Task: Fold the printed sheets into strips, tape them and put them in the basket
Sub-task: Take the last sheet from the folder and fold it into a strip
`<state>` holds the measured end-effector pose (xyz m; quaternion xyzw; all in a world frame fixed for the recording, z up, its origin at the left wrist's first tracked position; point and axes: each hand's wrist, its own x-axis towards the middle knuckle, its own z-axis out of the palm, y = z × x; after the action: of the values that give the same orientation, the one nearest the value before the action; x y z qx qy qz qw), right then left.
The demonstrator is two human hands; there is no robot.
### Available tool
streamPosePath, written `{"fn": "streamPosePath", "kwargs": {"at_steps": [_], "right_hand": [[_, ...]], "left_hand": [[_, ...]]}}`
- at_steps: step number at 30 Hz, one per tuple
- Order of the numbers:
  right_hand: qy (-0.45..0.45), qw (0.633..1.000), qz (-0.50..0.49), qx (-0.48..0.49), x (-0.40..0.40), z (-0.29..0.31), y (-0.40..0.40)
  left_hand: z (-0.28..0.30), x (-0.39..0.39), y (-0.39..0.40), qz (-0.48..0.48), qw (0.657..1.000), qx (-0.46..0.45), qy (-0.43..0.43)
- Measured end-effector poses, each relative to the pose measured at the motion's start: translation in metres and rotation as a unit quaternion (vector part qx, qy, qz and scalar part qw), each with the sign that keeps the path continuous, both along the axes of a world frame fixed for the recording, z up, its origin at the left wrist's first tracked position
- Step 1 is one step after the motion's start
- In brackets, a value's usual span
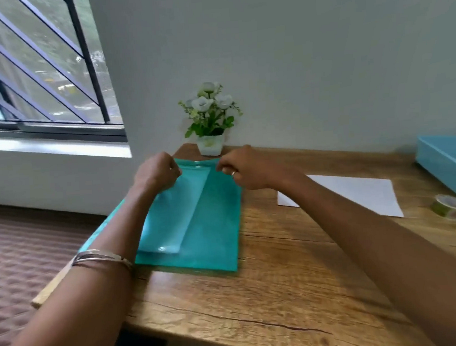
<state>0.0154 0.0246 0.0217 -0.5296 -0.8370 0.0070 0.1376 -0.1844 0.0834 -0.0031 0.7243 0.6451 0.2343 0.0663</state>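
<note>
Two bare hands work at the far end of a wooden tabletop, which carries everything in view. Largest on it is a teal sheet, lying flat near the left edge, with a paler flap folded over its left part. At the far edge of that sheet the left hand pinches the fold with curled fingers, and the right hand, wearing a ring, pinches the same edge just beside it. To the right lies a white sheet, apart from the teal one. A light blue basket sits at the right edge, partly out of view. Behind the hands, against the wall, stands a small potted plant with white flowers. Near the basket lies a roll of tape.
</note>
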Motion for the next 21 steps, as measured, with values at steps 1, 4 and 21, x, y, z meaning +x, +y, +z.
{"fn": "streamPosePath", "kwargs": {"at_steps": [1, 4, 21], "right_hand": [[-0.013, 1.000, -0.006, -0.001, -0.009, -0.005, 0.010], [-0.052, 0.998, -0.022, -0.019, -0.022, -0.020, 0.037], [-0.007, 0.987, -0.117, -0.107, -0.037, -0.008, 0.110]], "left_hand": [[-0.004, -0.001, 0.000, 0.004, 1.000, 0.002, -0.010], [-0.015, -0.002, 0.005, -0.004, 1.000, -0.021, -0.016], [-0.022, -0.005, 0.023, -0.010, 0.999, 0.004, -0.051]]}}
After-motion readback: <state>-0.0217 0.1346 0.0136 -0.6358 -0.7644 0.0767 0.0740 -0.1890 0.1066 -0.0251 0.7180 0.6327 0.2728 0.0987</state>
